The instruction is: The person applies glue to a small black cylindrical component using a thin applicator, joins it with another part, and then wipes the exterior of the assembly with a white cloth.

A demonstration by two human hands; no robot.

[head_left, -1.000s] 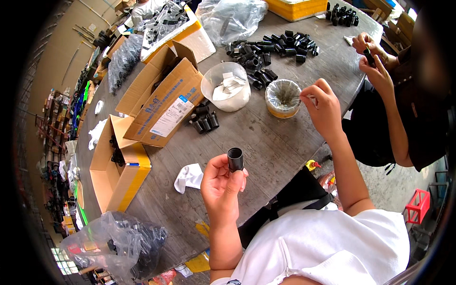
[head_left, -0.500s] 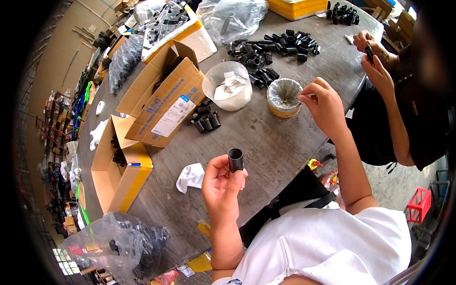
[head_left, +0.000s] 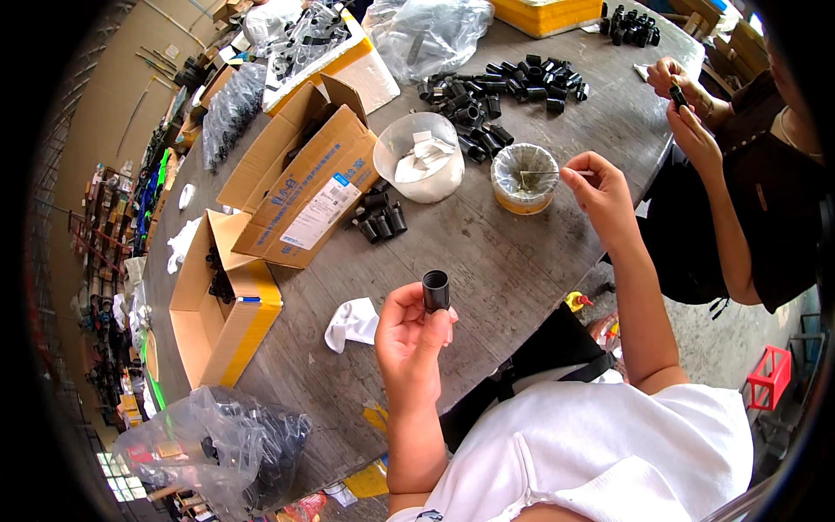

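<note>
My left hand point(head_left: 412, 341) pinches a short black plastic tube point(head_left: 436, 296), held upright above the table with its open, threaded end on top. On the right, my right hand point(head_left: 604, 198) pinches a thin, light-coloured stick point(head_left: 543, 172). The stick reaches sideways over a small round tub point(head_left: 522, 207) lined with clear plastic film; its far tip lies over the tub's mouth. What is inside the tub is hard to make out. A white cloth point(head_left: 351, 324) lies on the table beside my left hand.
Behind the tub spreads a pile of black tubes point(head_left: 470, 109), next to a clear bucket point(head_left: 419, 184) of white pieces. Left are open cardboard boxes point(head_left: 317, 209), a few black tubes point(head_left: 380, 219) and a plastic bag point(head_left: 217, 444). A co-worker's hands point(head_left: 691, 109) hold a black part.
My right hand has shifted slightly right and down, away from the tub, and the thin stick now shows clearly. My left hand holds the tube almost as before.
</note>
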